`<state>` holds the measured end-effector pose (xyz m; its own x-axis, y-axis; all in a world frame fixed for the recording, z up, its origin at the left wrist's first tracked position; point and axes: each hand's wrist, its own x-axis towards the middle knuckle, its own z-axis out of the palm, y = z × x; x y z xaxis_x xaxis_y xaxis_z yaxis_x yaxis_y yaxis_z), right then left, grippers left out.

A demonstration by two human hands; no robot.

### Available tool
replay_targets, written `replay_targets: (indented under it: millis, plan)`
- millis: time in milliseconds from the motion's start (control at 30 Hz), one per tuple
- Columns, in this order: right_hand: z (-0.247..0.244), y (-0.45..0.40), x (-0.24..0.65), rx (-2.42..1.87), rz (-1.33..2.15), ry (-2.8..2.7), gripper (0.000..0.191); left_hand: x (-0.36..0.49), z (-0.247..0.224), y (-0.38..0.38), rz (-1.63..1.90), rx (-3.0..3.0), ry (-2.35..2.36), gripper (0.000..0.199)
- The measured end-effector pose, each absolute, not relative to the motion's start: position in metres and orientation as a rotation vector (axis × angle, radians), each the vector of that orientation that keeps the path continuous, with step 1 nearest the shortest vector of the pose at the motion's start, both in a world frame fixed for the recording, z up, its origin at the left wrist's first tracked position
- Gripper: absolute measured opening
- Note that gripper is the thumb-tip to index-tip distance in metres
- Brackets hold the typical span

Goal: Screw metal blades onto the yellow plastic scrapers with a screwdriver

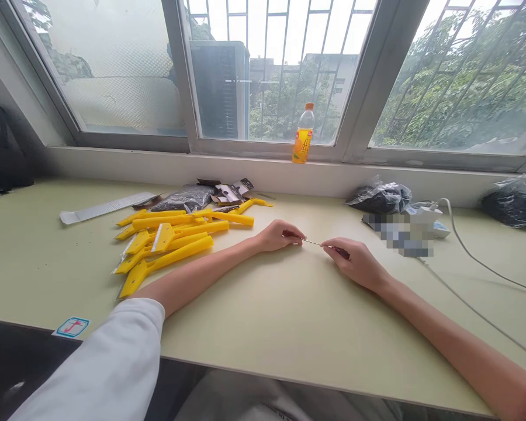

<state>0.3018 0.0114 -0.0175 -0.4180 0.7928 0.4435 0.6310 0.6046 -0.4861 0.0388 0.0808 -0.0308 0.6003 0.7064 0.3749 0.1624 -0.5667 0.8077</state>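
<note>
A thin metal rod (312, 241) spans the short gap between my two hands above the table. My right hand (357, 263) is closed in a pinch around its near end, and the fingers cover the rest of that end. My left hand (278, 235) is pinched at the rod's other tip; a tiny metallic piece shows at the fingertips, too small to name. To the left of my left hand lies a pile of several yellow scrapers (179, 248) with flat blades, some overlapping. My left forearm passes close beside the nearest scraper (138, 276).
Behind the scrapers are a plastic bag (186, 199), torn packaging (234, 191) and a white paper strip (107, 207). An orange drink bottle (304, 137) stands on the sill. At right are dark bagged items (381, 196), a white charger (425, 217) and cables (477, 257).
</note>
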Motion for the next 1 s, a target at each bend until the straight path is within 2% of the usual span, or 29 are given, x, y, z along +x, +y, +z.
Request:
replay_targets:
  millis: [367, 600, 767, 1000]
  plan:
    - [-0.0190, 0.0136, 0.3039, -1.098, 0.264, -2.179, 0.038, 0.0418, -0.0290, 0.0786, 0.963, 2.240, 0.762, 0.016]
    - [-0.0208, 0.0148, 0.3058, -1.175, 0.229, -2.089, 0.040, 0.0421, -0.0265, 0.0763, 0.991, 2.405, 0.801, 0.016]
    - [-0.0161, 0.0135, 0.3069, -1.149, 0.408, -2.008, 0.027, 0.0413, -0.0253, 0.0741, 0.997, 2.437, 0.790, 0.017]
    - [-0.0120, 0.0080, 0.3038, -1.232, 0.382, -1.965, 0.042, 0.0410, -0.0268, 0.0744, 0.988, 2.506, 0.757, 0.021]
